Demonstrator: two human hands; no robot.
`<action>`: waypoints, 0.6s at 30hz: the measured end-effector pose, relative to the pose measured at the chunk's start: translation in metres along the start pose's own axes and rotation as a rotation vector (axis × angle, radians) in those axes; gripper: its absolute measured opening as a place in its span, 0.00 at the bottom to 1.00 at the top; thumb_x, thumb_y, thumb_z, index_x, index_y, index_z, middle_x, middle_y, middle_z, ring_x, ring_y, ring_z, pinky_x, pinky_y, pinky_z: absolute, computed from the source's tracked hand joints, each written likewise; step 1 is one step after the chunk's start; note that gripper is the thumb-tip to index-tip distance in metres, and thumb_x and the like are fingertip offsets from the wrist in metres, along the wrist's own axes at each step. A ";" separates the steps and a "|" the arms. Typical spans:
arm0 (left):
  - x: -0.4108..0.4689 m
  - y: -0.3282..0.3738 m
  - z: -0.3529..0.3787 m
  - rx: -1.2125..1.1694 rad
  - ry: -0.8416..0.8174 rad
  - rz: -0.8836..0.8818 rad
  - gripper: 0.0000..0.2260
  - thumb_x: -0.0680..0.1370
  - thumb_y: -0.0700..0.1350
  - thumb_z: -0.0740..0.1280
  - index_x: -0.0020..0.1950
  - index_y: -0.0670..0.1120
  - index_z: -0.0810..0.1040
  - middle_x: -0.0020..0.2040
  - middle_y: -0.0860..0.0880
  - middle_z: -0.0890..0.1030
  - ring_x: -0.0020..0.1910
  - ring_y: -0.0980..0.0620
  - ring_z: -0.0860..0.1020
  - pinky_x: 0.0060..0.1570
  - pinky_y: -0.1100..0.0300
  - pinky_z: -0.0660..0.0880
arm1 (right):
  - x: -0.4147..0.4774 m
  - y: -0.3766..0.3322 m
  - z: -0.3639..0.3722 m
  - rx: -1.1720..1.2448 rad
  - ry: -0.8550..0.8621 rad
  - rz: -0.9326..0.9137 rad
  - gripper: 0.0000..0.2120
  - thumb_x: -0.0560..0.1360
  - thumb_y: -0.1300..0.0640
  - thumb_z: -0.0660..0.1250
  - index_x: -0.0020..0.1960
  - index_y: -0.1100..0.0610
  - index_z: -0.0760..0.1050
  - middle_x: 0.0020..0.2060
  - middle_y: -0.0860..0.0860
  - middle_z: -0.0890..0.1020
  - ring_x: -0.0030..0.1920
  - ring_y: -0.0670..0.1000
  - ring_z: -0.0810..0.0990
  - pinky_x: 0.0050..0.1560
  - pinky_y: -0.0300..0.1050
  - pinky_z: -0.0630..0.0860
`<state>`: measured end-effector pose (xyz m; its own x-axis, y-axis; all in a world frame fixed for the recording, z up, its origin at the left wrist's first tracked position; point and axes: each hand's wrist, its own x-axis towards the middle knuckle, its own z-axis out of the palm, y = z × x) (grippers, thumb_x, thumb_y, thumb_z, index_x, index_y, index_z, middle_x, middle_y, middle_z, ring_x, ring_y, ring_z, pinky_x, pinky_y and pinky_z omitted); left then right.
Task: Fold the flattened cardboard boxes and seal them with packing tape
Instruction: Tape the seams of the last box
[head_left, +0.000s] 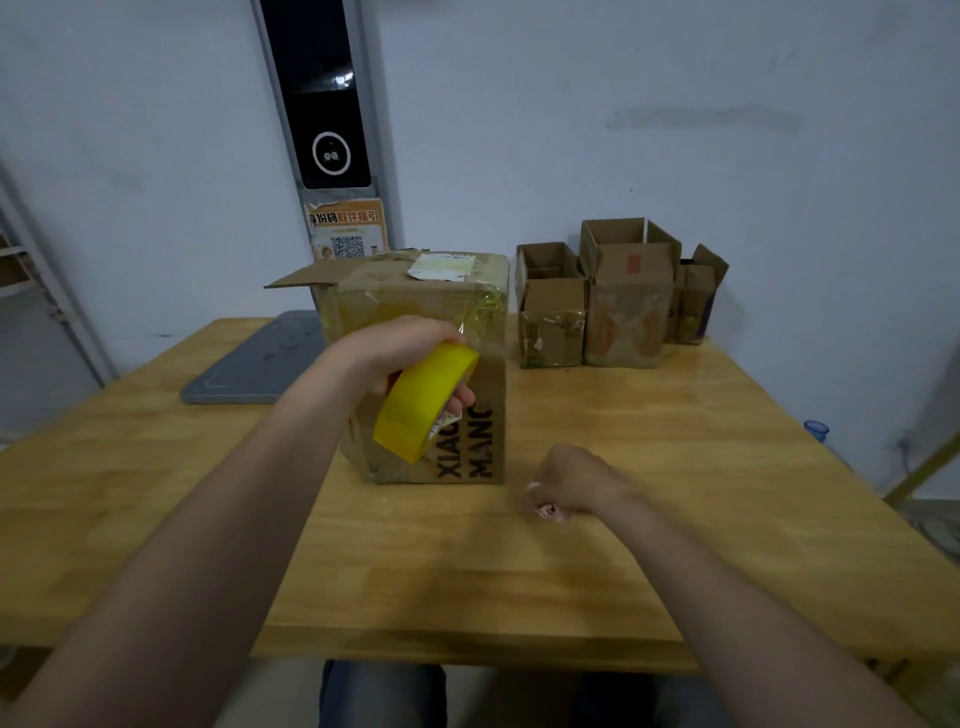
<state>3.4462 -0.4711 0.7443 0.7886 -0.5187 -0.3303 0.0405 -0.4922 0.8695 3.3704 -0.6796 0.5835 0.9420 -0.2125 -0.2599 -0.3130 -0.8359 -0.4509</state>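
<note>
The left hand (405, 348) is raised in front of the large cardboard box (415, 296), and its grip is closed around the yellow tape roll (423, 405): the thumb side lies over the top of the roll and the fingers (462, 397) come out through its hole. The roll is tilted and held against the front face of the box (the face with black printed letters). A shiny strip of tape (480, 332) runs from the roll up the front of the box.

The box stands upright near the middle of the worktop (675, 441), with one flap open to the back left and a white label (441, 266) on its top.

The right hand (571, 483) is low over the worktop, to the right of the box and nearer to the person. Its fingers are curled in. It is blurred, so I cannot tell if the grip pinches something small.

At the back right three small open boxes (626, 301) stand side by side against the wall. A grey flat pad (260, 364) lies to the left of the large box.
</note>
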 end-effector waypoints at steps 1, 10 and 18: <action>0.000 0.000 0.000 0.003 -0.004 0.002 0.20 0.85 0.51 0.58 0.59 0.34 0.76 0.46 0.36 0.86 0.38 0.43 0.86 0.37 0.53 0.84 | -0.001 0.000 -0.004 0.122 0.028 -0.030 0.11 0.78 0.48 0.72 0.49 0.57 0.84 0.33 0.56 0.86 0.28 0.49 0.80 0.28 0.39 0.72; -0.002 0.000 -0.001 0.003 -0.010 0.006 0.19 0.85 0.51 0.58 0.60 0.34 0.75 0.47 0.35 0.86 0.38 0.43 0.86 0.37 0.54 0.84 | -0.016 -0.018 -0.058 0.951 0.242 -0.147 0.12 0.79 0.56 0.72 0.60 0.59 0.75 0.40 0.60 0.87 0.27 0.56 0.81 0.27 0.47 0.79; -0.001 -0.002 -0.004 0.001 -0.019 0.010 0.19 0.85 0.51 0.59 0.60 0.35 0.76 0.47 0.36 0.86 0.40 0.43 0.86 0.37 0.54 0.83 | -0.016 -0.027 -0.084 1.059 0.161 -0.135 0.12 0.87 0.55 0.56 0.69 0.53 0.70 0.39 0.54 0.71 0.26 0.45 0.64 0.24 0.38 0.58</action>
<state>3.4478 -0.4662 0.7443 0.7769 -0.5372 -0.3284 0.0315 -0.4877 0.8725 3.3741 -0.6960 0.6720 0.9573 -0.2798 -0.0728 -0.0791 -0.0113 -0.9968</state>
